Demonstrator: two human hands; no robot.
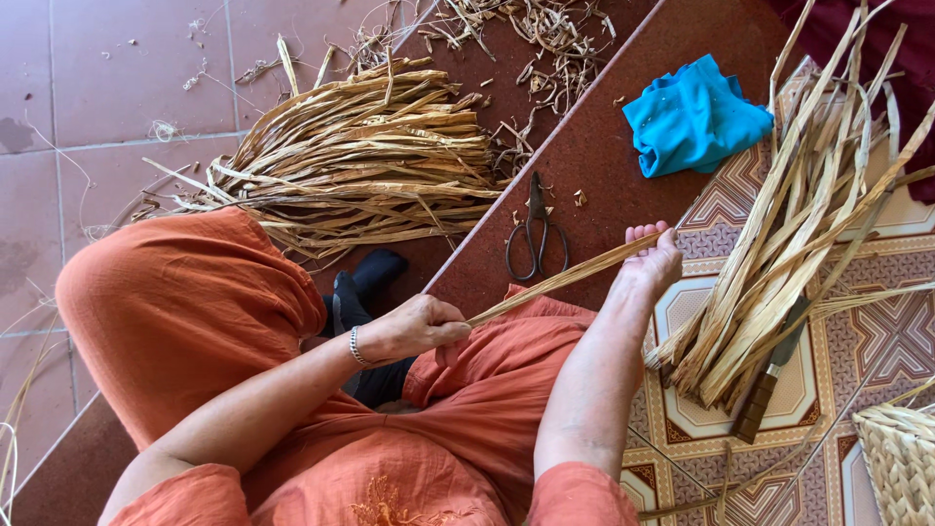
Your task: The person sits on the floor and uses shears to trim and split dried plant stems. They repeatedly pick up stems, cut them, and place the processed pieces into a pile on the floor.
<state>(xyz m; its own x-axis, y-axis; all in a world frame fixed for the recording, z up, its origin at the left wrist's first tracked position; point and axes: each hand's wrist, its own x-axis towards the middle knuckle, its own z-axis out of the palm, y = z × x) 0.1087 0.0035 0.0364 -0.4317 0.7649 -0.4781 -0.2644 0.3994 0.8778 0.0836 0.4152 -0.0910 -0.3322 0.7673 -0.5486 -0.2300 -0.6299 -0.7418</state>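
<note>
Dried fibre strip (565, 278) just below the scissors (535, 234), pinched in left hand (414, 329), right hand (651, 259) curled round its far end.

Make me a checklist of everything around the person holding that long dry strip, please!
Surface: red-brown step, grey-pink tiled floor below, patterned tiles at the right.
Job's things: one dry fibre strip stretched between both hands; big bundle of strips on the floor; second bundle on the patterned tiles.
Clutter: scissors and blue cloth on the step; knife partly under the second bundle; woven basket; loose scraps.
Grippers: left hand pinches the strip's near end; right hand supports its far end.
Cables: nothing seen.
Surroundings: orange clothing, dark socks.
</note>
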